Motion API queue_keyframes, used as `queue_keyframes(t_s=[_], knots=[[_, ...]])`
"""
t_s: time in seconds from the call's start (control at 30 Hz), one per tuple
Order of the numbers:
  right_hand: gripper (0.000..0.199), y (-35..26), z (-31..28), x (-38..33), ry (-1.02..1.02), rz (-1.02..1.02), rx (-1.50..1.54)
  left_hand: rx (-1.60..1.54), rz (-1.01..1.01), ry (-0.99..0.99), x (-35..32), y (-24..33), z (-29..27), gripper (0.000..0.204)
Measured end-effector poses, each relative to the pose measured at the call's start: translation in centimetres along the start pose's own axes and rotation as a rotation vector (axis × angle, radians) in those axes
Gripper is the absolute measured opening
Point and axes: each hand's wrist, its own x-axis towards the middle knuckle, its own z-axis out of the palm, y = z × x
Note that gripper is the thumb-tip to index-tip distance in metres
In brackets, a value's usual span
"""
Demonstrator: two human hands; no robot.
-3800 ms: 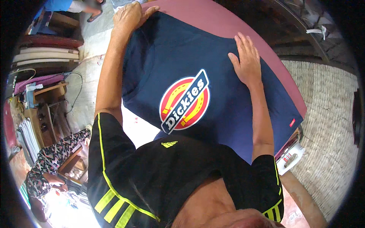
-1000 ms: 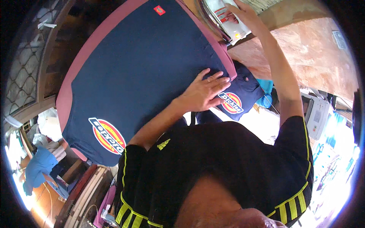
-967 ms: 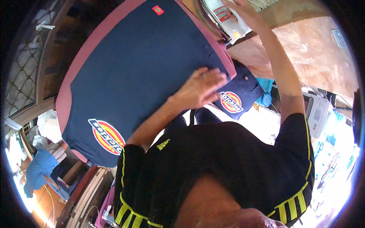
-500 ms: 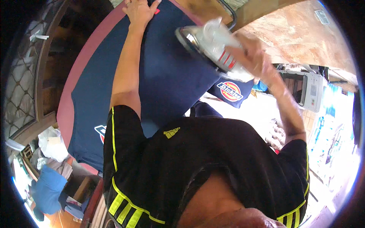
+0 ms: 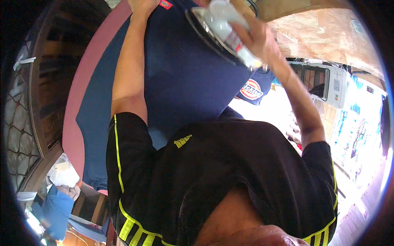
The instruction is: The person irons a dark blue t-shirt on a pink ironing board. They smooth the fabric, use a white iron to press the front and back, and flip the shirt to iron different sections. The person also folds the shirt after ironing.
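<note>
A navy blue garment (image 5: 176,69), probably a shirt, is spread over a pink-covered ironing board (image 5: 74,110). At the far edge of the view my left hand (image 5: 141,5) rests on the garment beside a small red label (image 5: 165,4). Its fingers are mostly cut off by the frame; what shows looks flat and open. My right hand (image 5: 262,43) is closed around the handle of a white and grey clothes iron (image 5: 225,28). The iron, slightly blurred, is over the far right part of the garment; whether its soleplate touches the cloth I cannot tell.
Beyond the board's right side hangs or lies dark cloth with a round printed emblem (image 5: 251,89). A white oven-like appliance (image 5: 338,84) stands farther right. A patterned metal grille (image 5: 18,135) is at left. Blue cloth (image 5: 57,211) and a white plastic bag (image 5: 63,174) sit lower left.
The iron in my right hand has moved away from me and slightly to the right. My left hand sits higher in view, and the whole scene has shifted a little.
</note>
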Motion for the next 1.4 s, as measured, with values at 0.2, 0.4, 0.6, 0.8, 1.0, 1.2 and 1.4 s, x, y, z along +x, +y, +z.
queue_keyframes(t_s=[0.2,0.4,0.6,0.8,1.0,1.2,1.4], knots=[[0.037,2.5,1.1,4.2,-0.011,0.011,0.07,-0.068,-0.013,0.023,-0.1,-1.3,1.0,0.026],[0.039,1.5,-2.6,-4.5,-0.227,0.287,0.096,0.008,-0.048,0.017,0.1,-0.9,0.7,0.028],[0.041,2.7,-1.6,-2.9,-0.197,0.168,0.15,-0.005,-0.152,-0.038,0.2,0.0,0.7,0.031],[0.039,0.9,4.2,6.5,0.185,-0.269,0.136,0.047,-0.221,-0.181,0.0,-2.1,-1.1,0.032],[0.049,-0.4,8.7,19.0,-0.059,-0.177,0.306,0.385,-0.414,-0.174,-8.2,0.5,-9.7,0.044],[0.054,-0.2,9.4,23.1,-0.192,-0.171,0.252,0.443,-0.309,0.115,-11.1,-1.3,-8.8,0.032],[0.046,-3.7,3.0,17.4,-0.431,0.019,0.316,0.425,-0.396,0.119,-11.7,-1.6,-9.0,0.038]])
